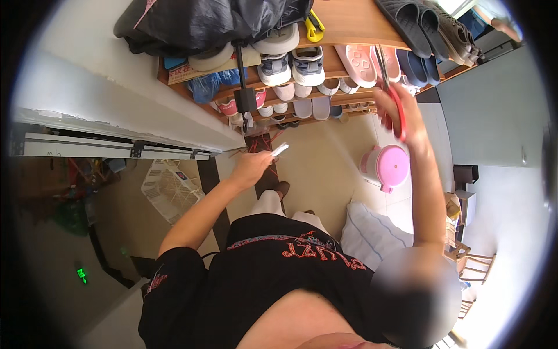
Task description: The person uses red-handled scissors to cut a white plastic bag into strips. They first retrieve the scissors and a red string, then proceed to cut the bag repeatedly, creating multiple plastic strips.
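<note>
My left hand (252, 169) is closed around a small white folded strip (280, 149), whose material I cannot make out; its end sticks out past my fingers. Below it, thin red strands (260, 144) lie on the dark floor strip. My right hand (409, 111) is raised at the right, gripping scissors (397, 109) by their red handles. The metal blades point away from me towards pink slippers (358, 63) on a wooden shoe rack (348, 19). Whether the blades touch anything is hard to tell; they look nearly closed.
A yellow utility knife (314, 28) and a black bag (209, 26) lie on the rack's top. A black clamp-like device (245, 99) hangs before the shelves. On the floor stand a pink-lidded bin (394, 165), a white sack (375, 229) and a white plastic basket (159, 189). Another person's arm (501, 25) shows far right.
</note>
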Tool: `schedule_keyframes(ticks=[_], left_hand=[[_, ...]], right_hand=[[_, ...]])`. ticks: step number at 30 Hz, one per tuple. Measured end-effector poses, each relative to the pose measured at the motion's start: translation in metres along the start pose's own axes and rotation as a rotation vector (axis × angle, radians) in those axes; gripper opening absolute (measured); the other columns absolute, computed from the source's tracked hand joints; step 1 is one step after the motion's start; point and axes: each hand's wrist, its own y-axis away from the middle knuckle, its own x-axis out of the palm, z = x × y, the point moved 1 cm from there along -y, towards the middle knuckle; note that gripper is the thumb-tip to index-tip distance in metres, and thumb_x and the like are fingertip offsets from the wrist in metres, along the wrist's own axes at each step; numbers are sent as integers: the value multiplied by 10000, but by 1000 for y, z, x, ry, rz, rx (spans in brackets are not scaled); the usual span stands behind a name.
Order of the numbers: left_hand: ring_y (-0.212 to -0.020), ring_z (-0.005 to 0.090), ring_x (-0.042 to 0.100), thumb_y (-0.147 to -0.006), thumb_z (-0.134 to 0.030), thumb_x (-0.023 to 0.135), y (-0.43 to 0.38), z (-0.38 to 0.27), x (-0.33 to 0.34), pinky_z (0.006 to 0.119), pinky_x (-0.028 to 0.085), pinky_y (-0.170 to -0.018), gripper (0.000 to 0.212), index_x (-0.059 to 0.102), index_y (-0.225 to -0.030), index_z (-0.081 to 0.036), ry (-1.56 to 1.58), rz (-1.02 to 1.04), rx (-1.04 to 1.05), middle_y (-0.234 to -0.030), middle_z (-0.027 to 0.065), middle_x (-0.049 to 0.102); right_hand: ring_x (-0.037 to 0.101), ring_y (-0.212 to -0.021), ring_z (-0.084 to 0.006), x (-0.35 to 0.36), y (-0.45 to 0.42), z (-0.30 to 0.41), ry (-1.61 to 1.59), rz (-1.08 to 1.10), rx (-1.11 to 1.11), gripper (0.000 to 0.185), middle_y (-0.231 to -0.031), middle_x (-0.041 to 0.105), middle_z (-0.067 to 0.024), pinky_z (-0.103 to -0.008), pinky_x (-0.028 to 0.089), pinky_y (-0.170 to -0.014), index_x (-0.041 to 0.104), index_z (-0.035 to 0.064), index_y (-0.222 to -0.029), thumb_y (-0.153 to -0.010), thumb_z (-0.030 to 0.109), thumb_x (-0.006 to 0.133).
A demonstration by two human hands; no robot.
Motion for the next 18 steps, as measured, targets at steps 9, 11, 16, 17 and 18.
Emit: schedule_keyframes(ticks=[9,11,16,17,18], left_hand=[[-729,343,570,-836,-231,501,106,150,-15,439,434,-611,165,600,-860,-101,-396,-68,-202,-808,143,596],[-788,339,564,-841,-226,500,116,165,-27,433,436,-651,185,610,-887,-85,-278,-103,-280,-870,143,593],[-763,266,573,-875,-226,481,100,116,-70,357,455,-667,267,596,-984,-11,-318,-160,-344,-815,102,595],[-688,199,551,-884,-242,479,118,90,-63,306,446,-615,271,599,-982,-19,13,-205,-573,-768,67,582],[-613,131,530,-893,-257,476,87,78,-73,256,436,-562,275,601,-980,-27,351,-125,-571,-721,32,569]], right_hand=[[596,-890,-275,7,-193,42,938,-393,-278,396,-917,604,-212,-342,479,-788,562,68,-1051,-722,276,631],[591,-795,-335,-6,-213,36,959,-480,-386,315,-815,620,-167,-390,478,-713,586,67,-953,-709,265,612],[591,-818,-316,-3,-198,63,1097,-435,-367,325,-845,624,-148,-374,477,-746,634,114,-938,-691,324,612],[611,-776,-259,37,-238,65,939,-396,-463,276,-803,638,-132,-330,485,-710,626,77,-958,-748,257,616],[615,-726,-216,-37,-218,41,902,-301,-395,296,-817,632,-127,-296,462,-649,606,35,-913,-805,310,578]])
